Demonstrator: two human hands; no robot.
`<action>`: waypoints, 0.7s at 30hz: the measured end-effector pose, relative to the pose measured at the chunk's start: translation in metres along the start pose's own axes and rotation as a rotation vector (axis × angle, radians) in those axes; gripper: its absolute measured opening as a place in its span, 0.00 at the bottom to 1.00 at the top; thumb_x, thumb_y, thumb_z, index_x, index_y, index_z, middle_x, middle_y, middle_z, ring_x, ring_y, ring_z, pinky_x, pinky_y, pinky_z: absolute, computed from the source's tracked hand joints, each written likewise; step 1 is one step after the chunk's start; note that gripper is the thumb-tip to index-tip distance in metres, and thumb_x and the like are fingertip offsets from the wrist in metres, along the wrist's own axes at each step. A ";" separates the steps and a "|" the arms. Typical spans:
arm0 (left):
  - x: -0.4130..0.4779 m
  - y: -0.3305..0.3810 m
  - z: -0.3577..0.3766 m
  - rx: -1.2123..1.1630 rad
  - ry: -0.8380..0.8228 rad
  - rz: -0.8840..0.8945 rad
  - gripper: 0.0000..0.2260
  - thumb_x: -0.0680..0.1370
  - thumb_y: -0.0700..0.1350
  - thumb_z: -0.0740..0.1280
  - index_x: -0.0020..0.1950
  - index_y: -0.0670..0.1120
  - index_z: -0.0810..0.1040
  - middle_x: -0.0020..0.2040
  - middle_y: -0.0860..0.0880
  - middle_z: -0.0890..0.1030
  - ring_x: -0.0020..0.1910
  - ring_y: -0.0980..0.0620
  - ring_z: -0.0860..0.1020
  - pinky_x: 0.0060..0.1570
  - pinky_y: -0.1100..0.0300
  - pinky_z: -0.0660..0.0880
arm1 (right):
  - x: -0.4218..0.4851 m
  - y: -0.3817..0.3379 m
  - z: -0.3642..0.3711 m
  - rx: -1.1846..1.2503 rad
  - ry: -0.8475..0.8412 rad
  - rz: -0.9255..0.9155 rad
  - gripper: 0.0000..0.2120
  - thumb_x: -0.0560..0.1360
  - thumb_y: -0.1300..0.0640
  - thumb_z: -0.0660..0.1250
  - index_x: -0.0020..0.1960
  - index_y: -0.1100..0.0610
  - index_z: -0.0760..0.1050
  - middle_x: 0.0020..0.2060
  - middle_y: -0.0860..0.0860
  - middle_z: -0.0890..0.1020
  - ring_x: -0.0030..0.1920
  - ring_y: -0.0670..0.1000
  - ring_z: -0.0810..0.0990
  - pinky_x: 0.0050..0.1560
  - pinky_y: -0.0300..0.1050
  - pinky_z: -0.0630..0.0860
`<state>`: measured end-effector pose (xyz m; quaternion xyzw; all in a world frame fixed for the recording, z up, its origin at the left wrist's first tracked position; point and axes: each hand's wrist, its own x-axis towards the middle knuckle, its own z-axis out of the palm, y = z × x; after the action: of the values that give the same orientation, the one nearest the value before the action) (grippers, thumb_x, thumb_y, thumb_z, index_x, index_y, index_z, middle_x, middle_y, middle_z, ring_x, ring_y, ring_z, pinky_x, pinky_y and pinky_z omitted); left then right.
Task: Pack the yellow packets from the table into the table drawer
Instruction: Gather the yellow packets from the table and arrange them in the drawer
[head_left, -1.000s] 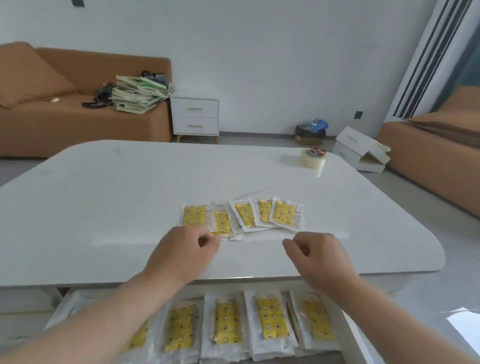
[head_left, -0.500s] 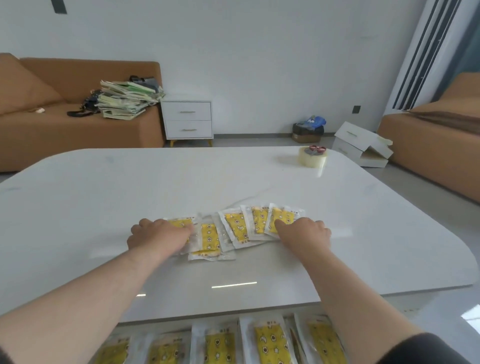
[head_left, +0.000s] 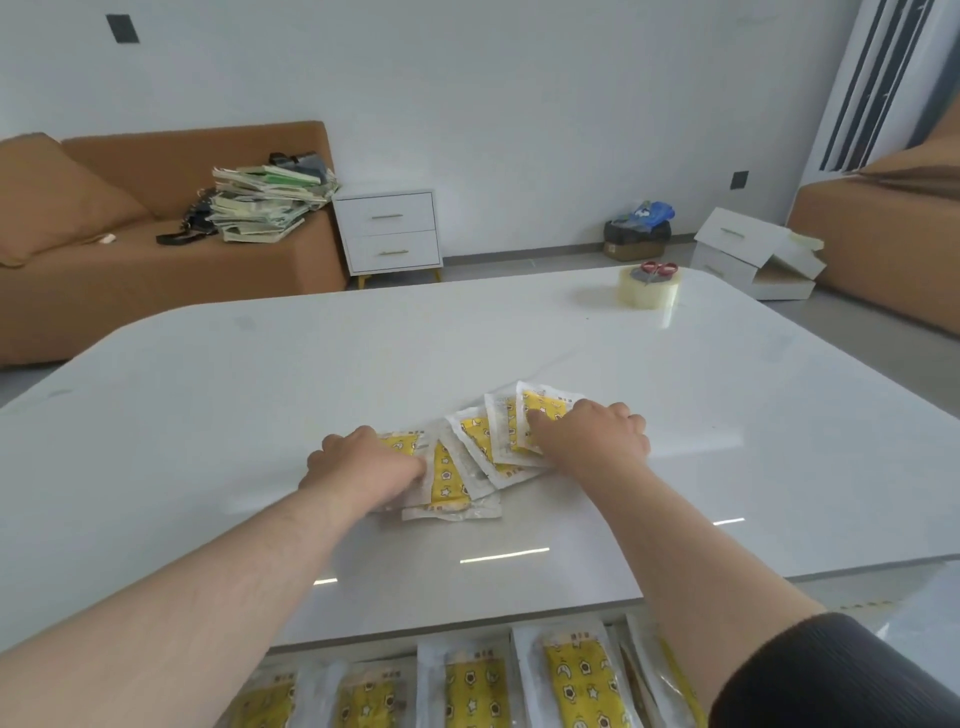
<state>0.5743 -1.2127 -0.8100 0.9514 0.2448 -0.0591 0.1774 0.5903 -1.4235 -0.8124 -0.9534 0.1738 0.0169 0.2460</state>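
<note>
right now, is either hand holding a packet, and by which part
The right hand appears to pinch the rightmost packet at its right edge, thumb on top. The left hand covers the leftmost packet; a grip cannot be told.

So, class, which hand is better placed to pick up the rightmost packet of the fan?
Right: the right hand rests on that rightmost packet, while the left hand lies on the leftmost packet, farther away.
</note>
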 end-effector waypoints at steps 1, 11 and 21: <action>-0.002 0.002 0.000 0.005 -0.006 0.000 0.33 0.67 0.63 0.69 0.67 0.47 0.69 0.63 0.43 0.71 0.64 0.41 0.69 0.60 0.52 0.72 | 0.001 0.000 0.001 -0.004 0.008 -0.004 0.29 0.76 0.37 0.58 0.68 0.55 0.71 0.63 0.56 0.72 0.67 0.59 0.67 0.63 0.51 0.66; -0.004 0.016 -0.002 0.124 -0.058 -0.019 0.35 0.66 0.63 0.72 0.67 0.47 0.70 0.65 0.43 0.71 0.65 0.43 0.70 0.60 0.57 0.69 | 0.001 -0.010 0.010 -0.186 -0.067 -0.140 0.31 0.72 0.34 0.60 0.71 0.48 0.69 0.65 0.56 0.72 0.66 0.60 0.66 0.62 0.52 0.64; -0.009 0.002 0.001 0.252 -0.041 0.092 0.33 0.57 0.66 0.68 0.59 0.54 0.73 0.51 0.48 0.71 0.58 0.44 0.72 0.56 0.54 0.73 | -0.001 -0.010 0.008 -0.191 -0.093 -0.208 0.33 0.70 0.31 0.61 0.70 0.48 0.69 0.64 0.54 0.74 0.65 0.59 0.68 0.60 0.53 0.65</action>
<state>0.5676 -1.2190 -0.8082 0.9749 0.1880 -0.1005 0.0642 0.5929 -1.4109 -0.8148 -0.9836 0.0600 0.0518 0.1623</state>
